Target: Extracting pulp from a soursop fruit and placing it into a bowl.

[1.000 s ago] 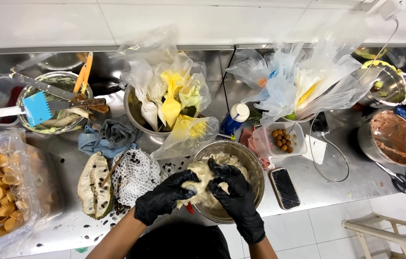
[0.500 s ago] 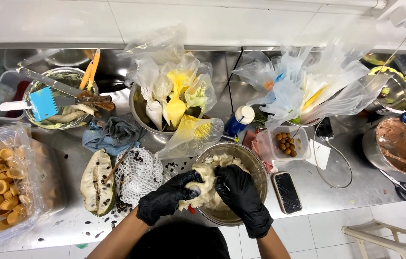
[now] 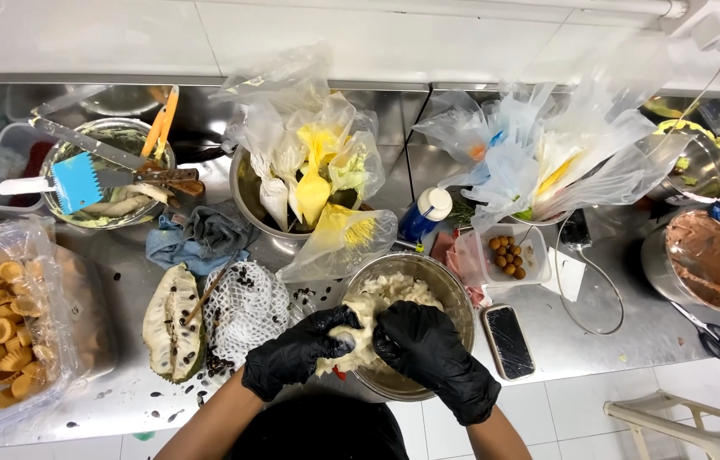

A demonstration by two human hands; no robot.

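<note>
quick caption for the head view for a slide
Two black-gloved hands, left hand and right hand, squeeze pale fruit pulp over a round steel bowl on a cluttered metal counter.

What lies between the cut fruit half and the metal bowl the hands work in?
In the head view, a white foam net sleeve with dark seeds scattered around it lies between the fruit half and the metal bowl.

The scene is bright, with even white light that seems to come from above. The steel bench [image 3: 598, 341] shows soft glare along its back edge and pale reflections near its front edge. The plastic bags [image 3: 547, 162] shine and look a little washed out. Shadows are short and weak. The black gloves [image 3: 428, 349] lose detail. The picture bends slightly at both side edges, and the corners are softer.
</note>
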